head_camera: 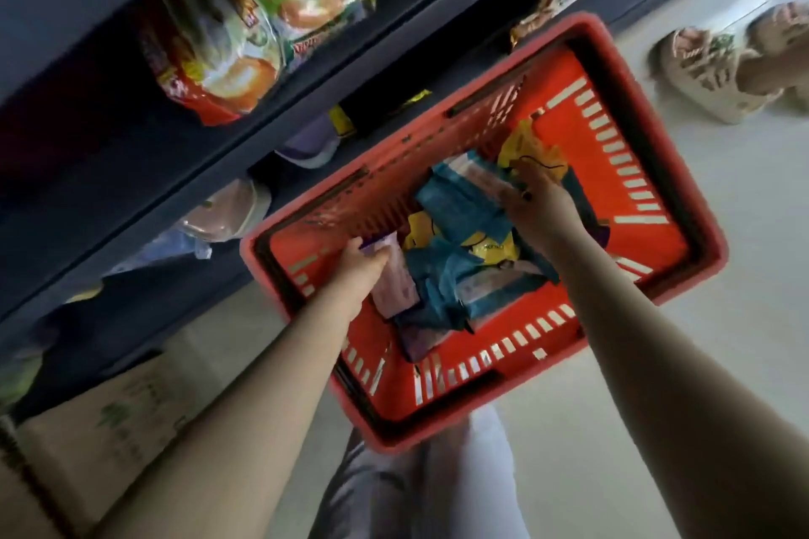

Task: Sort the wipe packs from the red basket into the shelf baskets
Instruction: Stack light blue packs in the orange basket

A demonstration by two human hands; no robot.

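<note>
Step in hand: pick-up. The left hand (365, 265) grips a pink wipe pack (396, 280) inside the red basket (683, 171). The right hand (540, 206) pinches the teal pack (459, 206) under its fingertips (contact blurred). Next move, by judgement: lift both packs clear and carry them to the matching shelf baskets.

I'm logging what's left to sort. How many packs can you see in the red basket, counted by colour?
teal packs: 3
yellow packs: 3
pink or lilac packs: 2
Total: 8 in the red basket, roughly; they overlap and the picture is blurred.
</note>
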